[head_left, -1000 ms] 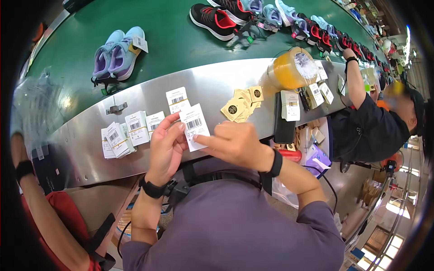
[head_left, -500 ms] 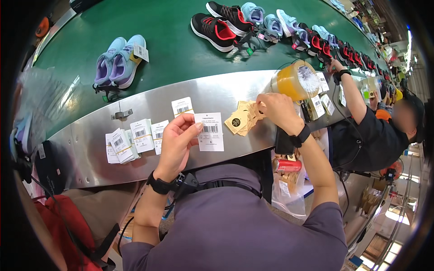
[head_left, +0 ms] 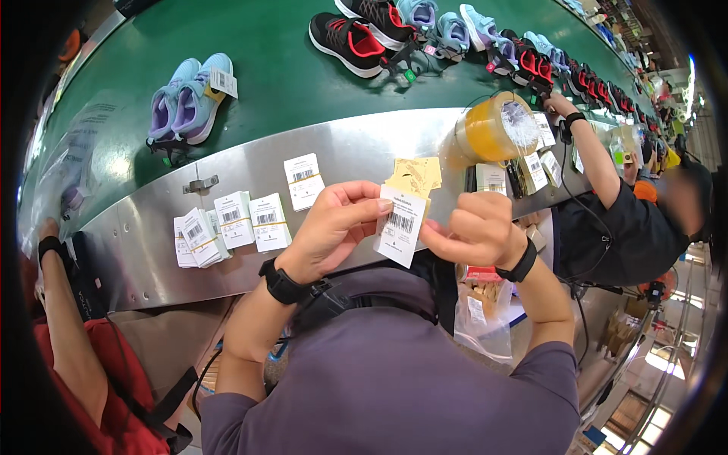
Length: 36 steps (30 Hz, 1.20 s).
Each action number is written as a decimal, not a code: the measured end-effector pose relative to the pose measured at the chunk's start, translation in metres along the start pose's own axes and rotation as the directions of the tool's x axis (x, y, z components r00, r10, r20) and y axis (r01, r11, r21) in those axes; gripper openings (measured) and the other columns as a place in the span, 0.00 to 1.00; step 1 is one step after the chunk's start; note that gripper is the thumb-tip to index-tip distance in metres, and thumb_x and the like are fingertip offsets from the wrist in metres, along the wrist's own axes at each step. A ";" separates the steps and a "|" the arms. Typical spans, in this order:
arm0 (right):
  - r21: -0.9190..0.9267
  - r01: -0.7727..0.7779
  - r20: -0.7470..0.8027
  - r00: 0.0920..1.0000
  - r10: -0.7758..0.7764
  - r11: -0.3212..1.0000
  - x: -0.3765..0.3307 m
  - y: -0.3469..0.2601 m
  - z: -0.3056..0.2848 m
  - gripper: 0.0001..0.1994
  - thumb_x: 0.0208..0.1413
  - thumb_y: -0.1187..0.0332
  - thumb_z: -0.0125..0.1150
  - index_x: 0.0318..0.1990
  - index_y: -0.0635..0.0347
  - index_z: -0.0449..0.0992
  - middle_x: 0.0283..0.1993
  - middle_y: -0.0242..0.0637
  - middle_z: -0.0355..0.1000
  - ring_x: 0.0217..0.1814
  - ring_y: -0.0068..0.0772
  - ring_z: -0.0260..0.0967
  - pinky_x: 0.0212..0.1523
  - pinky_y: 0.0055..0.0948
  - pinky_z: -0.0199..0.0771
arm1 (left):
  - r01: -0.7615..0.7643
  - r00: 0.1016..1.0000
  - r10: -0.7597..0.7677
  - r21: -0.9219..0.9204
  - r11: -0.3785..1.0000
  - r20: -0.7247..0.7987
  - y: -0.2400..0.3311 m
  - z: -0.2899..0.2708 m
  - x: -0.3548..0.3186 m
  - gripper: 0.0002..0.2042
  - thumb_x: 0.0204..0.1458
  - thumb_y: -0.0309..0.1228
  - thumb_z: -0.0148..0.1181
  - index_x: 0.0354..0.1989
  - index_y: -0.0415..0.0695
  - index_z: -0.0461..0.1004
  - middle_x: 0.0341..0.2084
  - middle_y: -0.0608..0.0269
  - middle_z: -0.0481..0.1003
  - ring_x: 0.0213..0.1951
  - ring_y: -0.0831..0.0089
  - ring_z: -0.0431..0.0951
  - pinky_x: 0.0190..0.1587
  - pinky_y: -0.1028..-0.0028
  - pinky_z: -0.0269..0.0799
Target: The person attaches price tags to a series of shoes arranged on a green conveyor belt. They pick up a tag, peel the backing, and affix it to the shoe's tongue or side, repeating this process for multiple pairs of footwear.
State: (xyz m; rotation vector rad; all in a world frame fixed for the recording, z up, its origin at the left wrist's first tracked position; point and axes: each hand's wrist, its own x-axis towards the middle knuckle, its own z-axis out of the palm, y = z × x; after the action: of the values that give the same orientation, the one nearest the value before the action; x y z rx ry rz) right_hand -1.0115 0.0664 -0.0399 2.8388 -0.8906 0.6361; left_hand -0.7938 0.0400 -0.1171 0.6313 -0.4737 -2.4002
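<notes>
One left hand (head_left: 330, 231), thumb and fingers pinched on the upper left edge of a white barcode tag (head_left: 400, 229), held upright over the near edge of a steel table (head_left: 364, 144). One right hand (head_left: 484, 233), fingers curled, just beside the tag's right edge; whether its fingertips grip anything cannot be told. Gold stickers (head_left: 418, 173), beyond the tag, partly covered. Banded tag stacks (head_left: 271, 221), to the left. One yellow tape roll (head_left: 485, 130), to the right. Farther, blue-lilac shoes (head_left: 196, 110) on a green surface (head_left: 265, 45).
</notes>
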 end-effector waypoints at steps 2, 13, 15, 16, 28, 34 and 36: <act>0.062 -0.147 0.002 0.989 0.147 0.987 0.002 0.000 0.005 0.10 0.44 0.75 0.60 0.35 0.51 0.77 0.19 0.26 0.54 0.17 0.23 0.58 0.15 0.24 0.56 | -0.118 0.993 0.116 -0.060 0.991 -0.036 -0.009 -0.004 0.004 0.10 0.52 0.25 0.59 0.42 0.37 0.72 0.35 0.61 0.77 0.37 0.77 0.76 0.43 0.77 0.72; 0.461 -0.508 -0.225 0.726 0.650 0.727 0.019 -0.016 0.041 0.17 0.46 0.82 0.60 0.46 0.61 0.70 0.24 0.32 0.71 0.19 0.25 0.68 0.21 0.22 0.68 | -0.491 0.760 0.629 0.487 0.722 -0.166 -0.010 0.033 0.010 0.09 0.50 0.20 0.60 0.40 0.36 0.73 0.32 0.63 0.77 0.33 0.81 0.76 0.37 0.81 0.73; 0.471 -0.506 -0.246 0.711 0.659 0.722 0.017 -0.014 0.041 0.17 0.45 0.82 0.61 0.45 0.61 0.71 0.23 0.31 0.70 0.19 0.23 0.68 0.20 0.22 0.68 | -0.480 0.767 0.623 0.508 0.715 -0.152 -0.009 0.036 0.009 0.09 0.49 0.21 0.60 0.39 0.36 0.73 0.31 0.64 0.77 0.33 0.82 0.76 0.37 0.81 0.72; 0.464 -0.511 -0.247 0.710 0.659 0.724 0.016 -0.013 0.040 0.17 0.45 0.82 0.61 0.45 0.61 0.70 0.23 0.31 0.70 0.18 0.23 0.68 0.20 0.22 0.67 | -0.473 0.772 0.618 0.518 0.713 -0.146 -0.009 0.037 0.009 0.09 0.49 0.21 0.60 0.39 0.36 0.73 0.31 0.64 0.76 0.33 0.82 0.76 0.37 0.82 0.72; 0.370 -0.581 -0.053 0.766 0.641 0.725 0.012 0.010 0.004 0.09 0.54 0.78 0.54 0.42 0.63 0.73 0.27 0.38 0.74 0.27 0.26 0.73 0.28 0.24 0.71 | -0.544 0.485 0.764 0.831 -0.118 0.425 0.005 0.064 0.030 0.10 0.40 0.13 0.60 0.32 0.35 0.75 0.31 0.60 0.75 0.30 0.69 0.77 0.34 0.74 0.74; 0.691 -0.612 0.273 0.714 0.644 0.385 0.032 0.098 -0.055 0.05 0.56 0.74 0.55 0.39 0.62 0.72 0.33 0.28 0.72 0.34 0.14 0.68 0.36 0.15 0.67 | -0.415 0.241 0.212 0.298 -0.859 0.947 0.080 0.102 0.083 0.10 0.35 0.23 0.60 0.30 0.36 0.73 0.30 0.61 0.71 0.31 0.66 0.74 0.30 0.71 0.72; 0.558 -0.687 0.263 0.679 0.686 0.466 0.038 0.139 -0.069 0.06 0.53 0.71 0.58 0.38 0.60 0.75 0.34 0.29 0.72 0.33 0.18 0.68 0.37 0.19 0.68 | -0.425 0.208 0.143 0.221 -0.878 0.968 0.105 0.114 0.120 0.08 0.37 0.24 0.56 0.29 0.38 0.71 0.32 0.61 0.72 0.32 0.65 0.74 0.31 0.71 0.72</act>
State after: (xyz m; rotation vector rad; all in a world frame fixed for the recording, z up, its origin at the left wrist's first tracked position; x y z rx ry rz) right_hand -1.0870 -0.0532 0.0349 2.8574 -2.2788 1.2019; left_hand -0.8909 -0.0948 -0.0128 0.2043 -2.2123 0.2285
